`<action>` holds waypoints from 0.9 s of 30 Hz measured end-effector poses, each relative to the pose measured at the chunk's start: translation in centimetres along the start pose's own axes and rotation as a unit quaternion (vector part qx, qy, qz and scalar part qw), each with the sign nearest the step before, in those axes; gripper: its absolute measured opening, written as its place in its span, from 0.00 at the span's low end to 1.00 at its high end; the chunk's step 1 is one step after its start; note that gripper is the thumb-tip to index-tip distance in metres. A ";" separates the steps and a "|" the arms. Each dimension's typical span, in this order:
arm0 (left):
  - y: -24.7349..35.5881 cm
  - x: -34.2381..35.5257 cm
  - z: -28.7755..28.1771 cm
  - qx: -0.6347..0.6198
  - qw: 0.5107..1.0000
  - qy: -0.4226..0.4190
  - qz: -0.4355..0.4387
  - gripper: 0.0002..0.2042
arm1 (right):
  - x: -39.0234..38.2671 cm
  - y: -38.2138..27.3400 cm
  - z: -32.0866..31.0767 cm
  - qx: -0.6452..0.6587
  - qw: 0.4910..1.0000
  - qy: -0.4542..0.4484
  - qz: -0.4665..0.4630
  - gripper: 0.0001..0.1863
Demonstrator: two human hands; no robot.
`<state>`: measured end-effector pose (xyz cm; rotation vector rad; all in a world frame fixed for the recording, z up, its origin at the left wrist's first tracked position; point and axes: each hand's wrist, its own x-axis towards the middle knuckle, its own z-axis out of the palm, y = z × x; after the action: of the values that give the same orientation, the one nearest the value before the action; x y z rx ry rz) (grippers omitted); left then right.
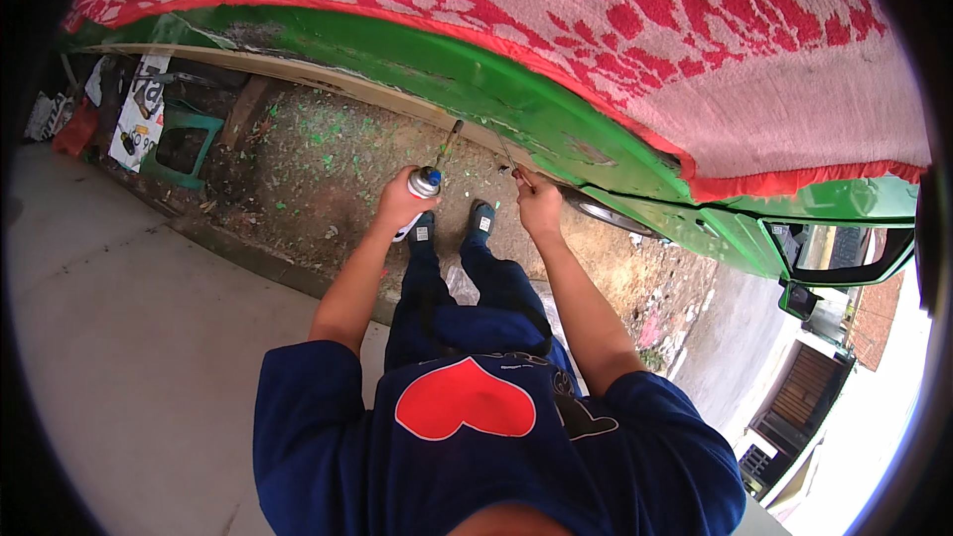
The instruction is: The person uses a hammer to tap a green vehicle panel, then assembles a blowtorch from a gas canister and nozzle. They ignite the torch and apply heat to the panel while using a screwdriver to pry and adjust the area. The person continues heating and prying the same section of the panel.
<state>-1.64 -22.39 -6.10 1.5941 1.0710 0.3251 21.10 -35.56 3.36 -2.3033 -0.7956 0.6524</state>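
Observation:
My left hand (399, 202) is wrapped round a blowtorch (426, 182), a gas canister with a metal tube nozzle slanting up toward the green vehicle body (467, 74). I cannot see a flame. Closed around the handle of a thin metal tool, my right hand (539, 204) is just below the vehicle's lower edge. The tool's slim shaft (505, 147) reaches up to that edge; its tip is too small to make out. Bare and scuffed patches mark the green paint, and a beige strip (387, 97) runs along the lower edge.
A red and pink patterned cloth (635, 40) drapes over the vehicle. Green flakes lie on the dirt ground (328, 159). A green plastic stool (186, 151) and a white sign board (139, 114) stand at the left. A wheel (611, 213) and side mirror (797, 300) are at the right.

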 end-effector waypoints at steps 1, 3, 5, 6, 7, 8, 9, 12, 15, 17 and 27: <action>-0.3 0.0 0.1 -0.003 1.000 -0.003 0.000 0.36 | 0.0 -0.1 -0.2 0.007 1.000 -0.009 0.010 0.16; -1.0 -0.1 0.2 -0.007 1.000 -0.007 -0.005 0.36 | 0.0 -0.4 0.0 0.007 0.996 -0.034 0.081 0.16; -0.4 0.2 0.4 -0.012 1.000 -0.014 -0.006 0.37 | -0.2 -0.4 0.4 0.018 0.996 -0.023 0.087 0.16; -0.2 0.2 0.4 -0.007 0.999 -0.024 -0.023 0.37 | -0.6 -0.1 1.0 0.028 0.998 -0.003 0.057 0.16; -0.4 0.0 0.5 -0.016 0.999 -0.016 -0.023 0.36 | -1.1 -0.4 1.5 0.040 0.999 0.018 0.027 0.16; -0.5 -0.1 0.5 -0.024 0.999 -0.010 -0.023 0.35 | -1.3 -0.6 1.7 0.032 0.999 0.019 0.032 0.16; -0.7 -0.1 0.5 -0.032 0.999 -0.003 -0.023 0.34 | -1.4 -0.6 1.5 0.004 1.000 0.021 0.023 0.16; -0.9 0.0 0.6 -0.023 1.000 -0.003 -0.017 0.34 | -0.4 -0.3 1.0 0.026 0.999 -0.006 0.037 0.16; 0.9 -0.4 0.7 0.000 1.000 -0.007 -0.017 0.35 | 0.4 1.1 0.1 0.168 0.978 -0.054 0.113 0.17; 1.0 -0.5 0.4 0.006 1.000 0.006 -0.007 0.35 | 0.5 0.5 -1.3 0.148 0.980 -0.063 0.114 0.17; 1.1 0.2 -0.1 -0.009 1.000 -0.007 -0.012 0.39 | 1.2 3.3 0.6 0.151 0.984 -0.053 0.074 0.17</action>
<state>-1.11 -22.11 -5.17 1.5635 1.0739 0.3068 22.78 -36.62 0.38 -2.0743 -0.5326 0.9038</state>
